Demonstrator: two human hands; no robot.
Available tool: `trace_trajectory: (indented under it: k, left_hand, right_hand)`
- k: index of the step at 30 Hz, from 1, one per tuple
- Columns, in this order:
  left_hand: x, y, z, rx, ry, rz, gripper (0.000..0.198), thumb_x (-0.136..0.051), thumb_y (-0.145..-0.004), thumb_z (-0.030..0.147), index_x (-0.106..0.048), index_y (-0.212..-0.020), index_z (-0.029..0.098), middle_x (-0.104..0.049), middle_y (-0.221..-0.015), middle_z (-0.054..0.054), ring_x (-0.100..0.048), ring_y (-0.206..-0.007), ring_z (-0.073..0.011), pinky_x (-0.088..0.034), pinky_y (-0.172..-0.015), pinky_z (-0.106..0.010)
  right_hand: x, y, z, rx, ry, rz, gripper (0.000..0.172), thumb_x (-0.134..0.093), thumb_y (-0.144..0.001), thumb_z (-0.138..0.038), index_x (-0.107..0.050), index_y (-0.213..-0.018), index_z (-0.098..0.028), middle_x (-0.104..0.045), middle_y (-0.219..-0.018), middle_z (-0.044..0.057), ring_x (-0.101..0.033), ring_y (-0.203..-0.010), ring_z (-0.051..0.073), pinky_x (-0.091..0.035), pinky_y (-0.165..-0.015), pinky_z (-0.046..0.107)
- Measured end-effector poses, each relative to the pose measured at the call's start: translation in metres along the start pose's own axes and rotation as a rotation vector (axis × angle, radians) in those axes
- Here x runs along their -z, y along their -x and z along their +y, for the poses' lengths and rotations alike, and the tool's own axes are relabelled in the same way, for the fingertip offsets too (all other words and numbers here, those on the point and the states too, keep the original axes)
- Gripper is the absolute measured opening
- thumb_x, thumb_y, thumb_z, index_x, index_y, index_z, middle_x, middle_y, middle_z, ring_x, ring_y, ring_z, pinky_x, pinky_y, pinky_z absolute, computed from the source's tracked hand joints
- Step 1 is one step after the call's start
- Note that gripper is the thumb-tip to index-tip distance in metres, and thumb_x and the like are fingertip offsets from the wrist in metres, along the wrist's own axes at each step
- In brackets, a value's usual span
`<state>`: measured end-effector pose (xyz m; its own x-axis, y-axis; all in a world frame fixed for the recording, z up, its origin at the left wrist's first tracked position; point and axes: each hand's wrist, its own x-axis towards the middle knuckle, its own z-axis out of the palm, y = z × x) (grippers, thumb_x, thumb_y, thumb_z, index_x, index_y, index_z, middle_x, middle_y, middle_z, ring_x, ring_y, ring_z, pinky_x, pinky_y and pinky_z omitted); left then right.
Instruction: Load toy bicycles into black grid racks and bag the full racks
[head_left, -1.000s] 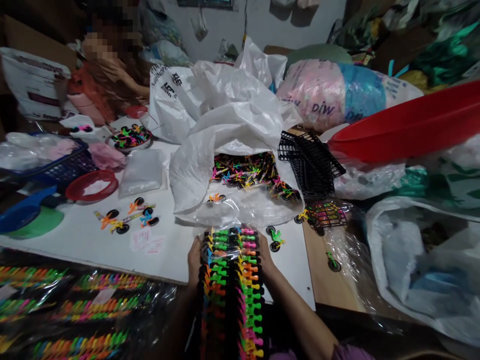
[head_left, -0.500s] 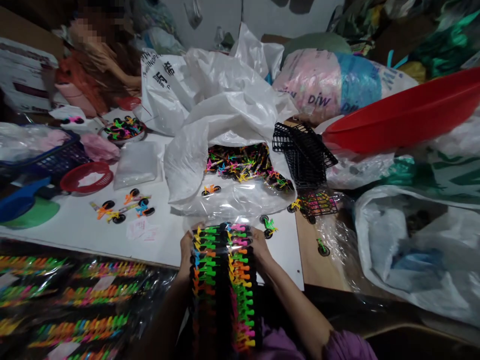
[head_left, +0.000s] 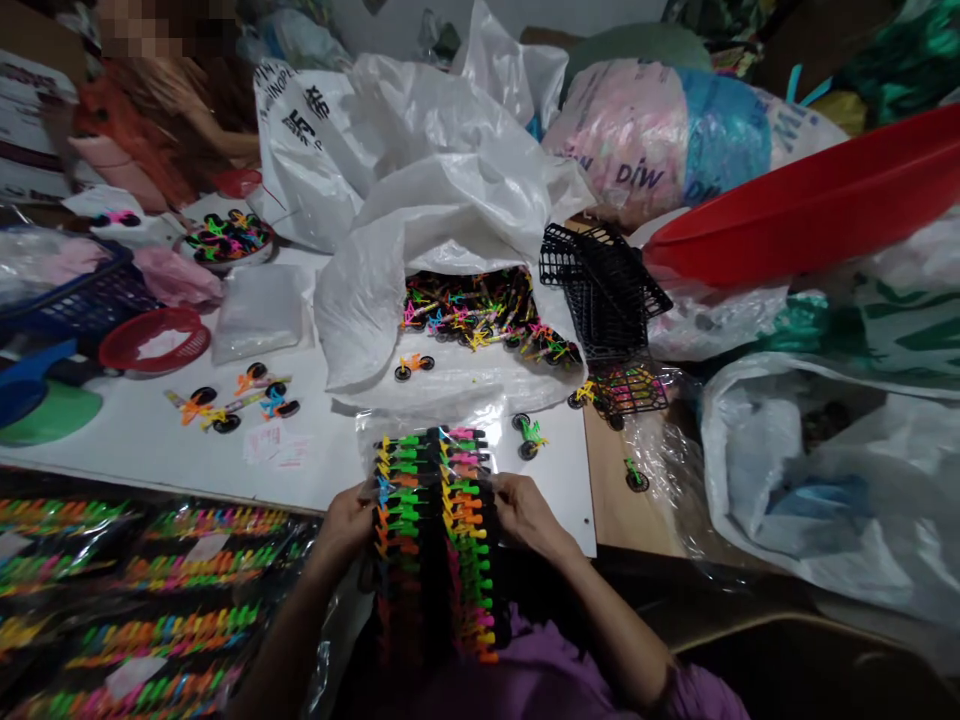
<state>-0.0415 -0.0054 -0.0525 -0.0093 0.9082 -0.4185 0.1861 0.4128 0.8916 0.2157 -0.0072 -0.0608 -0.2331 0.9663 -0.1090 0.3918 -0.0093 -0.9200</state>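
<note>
Between my hands is a clear plastic bag of toy bicycles (head_left: 466, 500), packed in two long colourful rows with black wheels. My left hand (head_left: 346, 520) is closed on the bag's left side. On the right side, my right hand (head_left: 521, 508) pinches the plastic near the upper part. Loose clear film stands above the top row. The lower end of the bag rests toward my lap, in shadow. Just beyond it, a loose green toy bicycle (head_left: 529, 436) lies on the white table (head_left: 337, 465).
A white sack (head_left: 360, 330) spills toy bicycles toward me. Black plastic racks (head_left: 606, 300) stand to its right, near a large red basin (head_left: 795, 215). Filled bags (head_left: 165, 580) lie lower left. Loose bicycles (head_left: 225, 405) and paper slips (head_left: 274, 447) are on the table. Another person sits back left.
My hands have moved down along the bag's sides, the left one also outward. More clear film now shows above the top row. The whole view has shifted slightly.
</note>
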Motion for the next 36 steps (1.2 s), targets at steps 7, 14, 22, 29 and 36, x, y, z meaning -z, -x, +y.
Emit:
trace_trajectory:
  k: [7, 14, 22, 29, 36]
  left_hand:
    - [0.003, -0.005, 0.003, -0.299, -0.283, 0.422, 0.042, -0.056, -0.072, 0.042, -0.058, -0.105, 0.016, -0.064, -0.088, -0.005, -0.061, -0.073, -0.0172, -0.049, -0.068, -0.029]
    - [-0.010, 0.019, 0.027, -0.705, -0.583, 0.556, 0.011, -0.048, -0.083, 0.026, -0.056, -0.084, 0.018, -0.060, -0.079, -0.003, -0.058, -0.076, -0.0157, -0.046, -0.073, -0.027]
    - [0.021, 0.070, 0.009, -0.771, -0.616, 0.070, 0.012, -0.047, -0.083, 0.020, -0.058, -0.087, 0.022, -0.064, -0.085, -0.003, -0.060, -0.081, -0.0153, -0.048, -0.072, -0.024]
    - [0.018, 0.125, 0.012, -0.542, -0.501, -0.132, 0.020, -0.048, -0.080, 0.033, -0.067, -0.078, 0.029, -0.066, -0.077, -0.005, -0.062, -0.069, -0.0172, -0.050, -0.060, -0.024]
    - [0.000, 0.138, 0.018, -0.439, -0.391, 0.141, 0.016, -0.053, -0.071, 0.043, -0.067, -0.068, 0.034, -0.064, -0.063, -0.003, -0.061, -0.067, -0.0238, -0.049, -0.055, -0.035]
  right_hand:
    - [0.009, -0.026, -0.019, 0.195, 0.233, 0.284, 0.025, -0.045, -0.085, -0.026, -0.055, -0.106, -0.018, -0.061, -0.089, 0.006, -0.055, -0.071, 0.015, -0.042, -0.064, 0.025]
    - [0.010, -0.018, -0.037, 0.385, 0.289, 0.273, 0.016, -0.044, -0.088, -0.024, -0.058, -0.090, -0.019, -0.061, -0.082, 0.006, -0.056, -0.075, 0.016, -0.041, -0.070, 0.028]
    - [0.047, 0.037, -0.048, 0.356, 0.130, -0.211, 0.012, -0.050, -0.087, -0.027, -0.058, -0.080, -0.020, -0.056, -0.082, 0.004, -0.052, -0.082, 0.016, -0.042, -0.073, 0.029]
    - [0.051, 0.072, -0.066, 0.369, 0.180, -0.609, 0.009, -0.052, -0.084, -0.021, -0.059, -0.079, -0.019, -0.056, -0.078, 0.003, -0.053, -0.077, 0.015, -0.043, -0.069, 0.025]
    - [0.043, 0.096, -0.057, 0.312, 0.220, -0.634, 0.010, -0.051, -0.078, -0.014, -0.056, -0.072, -0.020, -0.056, -0.074, 0.002, -0.051, -0.069, 0.014, -0.041, -0.061, 0.024]
